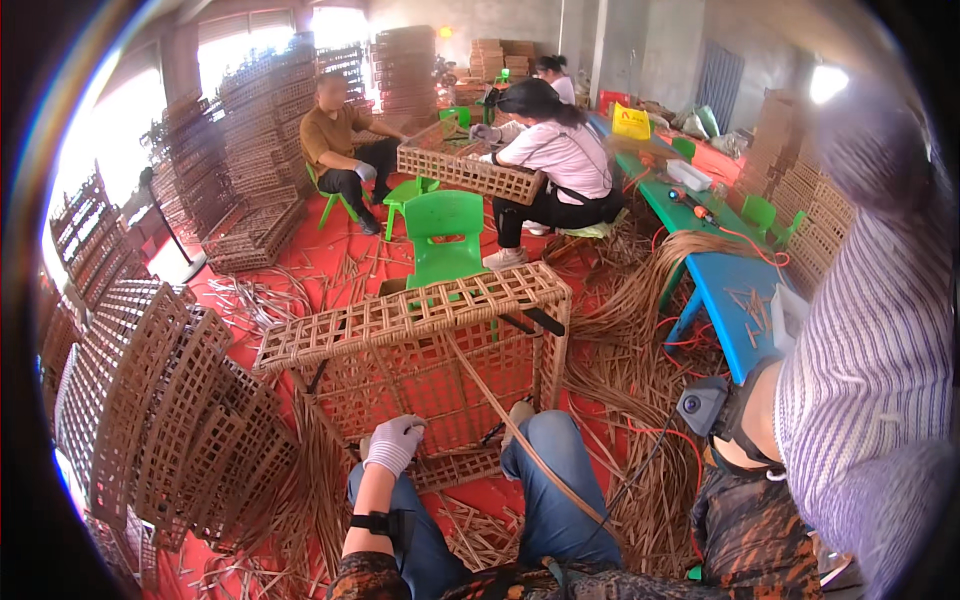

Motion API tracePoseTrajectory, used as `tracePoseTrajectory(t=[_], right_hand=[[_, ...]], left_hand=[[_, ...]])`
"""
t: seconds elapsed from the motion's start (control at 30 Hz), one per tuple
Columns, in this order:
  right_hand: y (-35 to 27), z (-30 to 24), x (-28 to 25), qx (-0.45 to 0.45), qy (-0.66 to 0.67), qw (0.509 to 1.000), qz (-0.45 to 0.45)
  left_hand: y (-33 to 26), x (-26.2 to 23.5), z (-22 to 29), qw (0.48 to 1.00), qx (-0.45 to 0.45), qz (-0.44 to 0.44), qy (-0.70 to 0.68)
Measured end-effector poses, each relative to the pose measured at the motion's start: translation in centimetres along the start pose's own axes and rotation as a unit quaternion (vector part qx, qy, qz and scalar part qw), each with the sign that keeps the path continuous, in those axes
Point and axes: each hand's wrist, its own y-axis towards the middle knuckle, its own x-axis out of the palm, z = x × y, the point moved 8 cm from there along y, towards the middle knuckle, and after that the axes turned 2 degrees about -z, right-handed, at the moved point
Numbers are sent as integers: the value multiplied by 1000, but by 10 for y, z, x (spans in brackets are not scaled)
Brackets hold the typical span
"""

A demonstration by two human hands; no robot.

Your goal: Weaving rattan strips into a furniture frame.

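An open-weave rattan basket [415,325] lies on its side before my knees, its woven side facing up. My left hand [395,445], in a striped knit glove, is closed at its near lower edge, with fingers curled against the frame. One long flat strand [520,435] runs from the weave down across my right knee to my lap. My right hand [860,330], also in a striped glove, is raised very close at the right. Its fingers are blurred near the top, and whether they hold anything cannot be made out.
Stacked woven panels [150,400] lean at the left. Loose strands [640,400] cover the red floor at right. A green chair [445,240] stands beyond the basket. A blue table [735,300] is at right. Two seated people work at another basket [470,170]; a third sits farther back.
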Motion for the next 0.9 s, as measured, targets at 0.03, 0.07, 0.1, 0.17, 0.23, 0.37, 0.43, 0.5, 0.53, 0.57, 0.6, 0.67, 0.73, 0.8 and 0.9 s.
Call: tracePoseTrajectory(t=[0.03,0.07,0.1,0.17,0.23,0.37,0.43,0.5,0.53,0.57,0.6,0.67,0.73,0.8,0.9], right_hand=[[2,-3,1,-2,4,1000,2],[2,-5,1,-3,8,1000,2],[1,-7,1,-7,6,1000,5],[-3,-2,-3,-20,-13,1000,6],[-2,-5,2,-25,1,1000,9],[-4,-9,1,-38,3,999,12],[-5,-11,3,-43,-2,999,11],[-6,-15,6,-44,1,999,16],[-8,-16,7,-43,3,999,16],[-10,-19,6,-46,10,999,19],[-13,-21,6,-52,17,998,22],[-27,-31,0,-65,39,996,38],[-38,-53,-9,-100,82,990,55],[-62,-88,-28,-148,142,976,67],[-108,-135,-65,-229,242,941,68]], left_hand=[[-2,-2,-2,1000,1,3,-1],[-7,-11,0,984,34,33,-174],[-5,-20,5,935,72,59,-343],[-41,-111,113,916,237,196,-258],[-111,-206,171,852,213,399,-264],[-194,-286,215,802,223,551,61],[-181,-269,217,801,249,543,32],[-172,-252,217,803,255,538,28],[-167,-247,218,803,259,536,26],[-167,-245,215,804,258,534,26],[-167,-239,215,802,262,536,26],[-167,-234,213,801,265,536,27],[-164,-226,210,798,260,542,29],[-168,-226,209,800,259,541,30],[-167,-228,217,799,264,539,30]])
